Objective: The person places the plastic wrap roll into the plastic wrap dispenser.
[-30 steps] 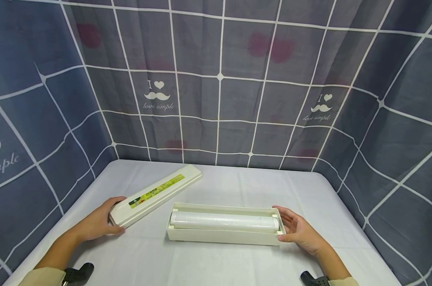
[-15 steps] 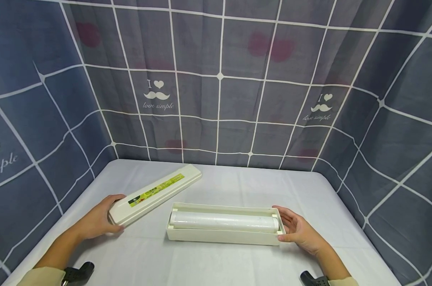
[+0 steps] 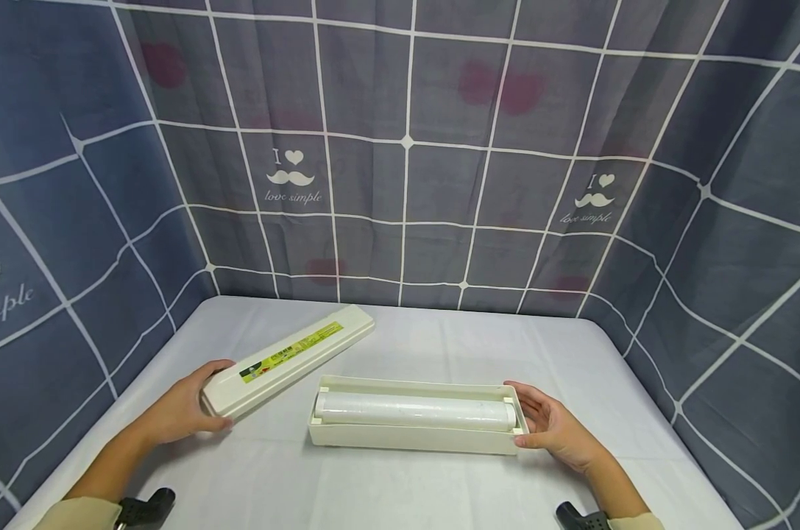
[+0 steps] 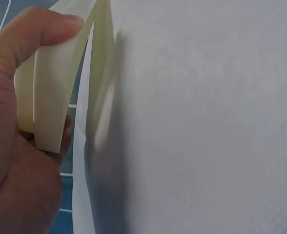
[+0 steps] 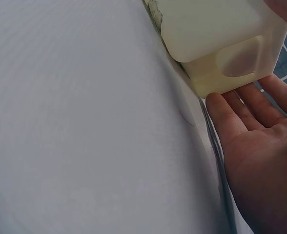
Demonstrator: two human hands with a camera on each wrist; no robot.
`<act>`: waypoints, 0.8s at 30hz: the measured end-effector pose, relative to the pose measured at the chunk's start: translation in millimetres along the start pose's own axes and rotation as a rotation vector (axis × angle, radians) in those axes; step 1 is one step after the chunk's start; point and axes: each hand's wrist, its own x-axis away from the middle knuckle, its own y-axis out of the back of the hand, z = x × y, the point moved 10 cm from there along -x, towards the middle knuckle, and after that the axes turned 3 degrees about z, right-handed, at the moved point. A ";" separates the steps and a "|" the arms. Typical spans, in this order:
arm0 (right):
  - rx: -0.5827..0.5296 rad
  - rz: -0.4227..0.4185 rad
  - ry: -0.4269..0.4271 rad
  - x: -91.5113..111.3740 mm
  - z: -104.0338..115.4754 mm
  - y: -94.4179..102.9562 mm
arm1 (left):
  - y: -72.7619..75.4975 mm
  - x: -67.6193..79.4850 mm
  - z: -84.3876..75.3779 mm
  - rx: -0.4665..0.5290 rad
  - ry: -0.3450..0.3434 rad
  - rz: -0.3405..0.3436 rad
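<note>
A long cream plastic lid with a yellow-green label lies slanted at the left of the table. My left hand grips its near end, thumb on one side and fingers on the other; in the left wrist view that end of the lid stands slightly raised off the cloth. Right of it sits the open cream box, with a white wrapped roll, apparently cling film, lying lengthwise inside. My right hand holds the box's right end between thumb and fingers. In the right wrist view, fingertips touch the box's end wall.
White cloth covers the table. A dark blue-grey checked curtain hangs behind it and along both sides. Each wrist wears a black camera mount, such as the left one.
</note>
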 end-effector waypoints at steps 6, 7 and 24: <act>0.008 -0.014 -0.009 0.4 -1.4 1.4 | 0.9 -1.2 -0.4 -0.023 -0.009 -0.037; 0.009 -0.016 -0.010 0.4 -1.5 1.4 | 1.0 -1.4 -1.3 -0.026 -0.018 -0.045; 0.000 -0.012 -0.008 0.3 -0.7 0.9 | -1.6 -4.1 -14.3 0.021 -0.001 -0.090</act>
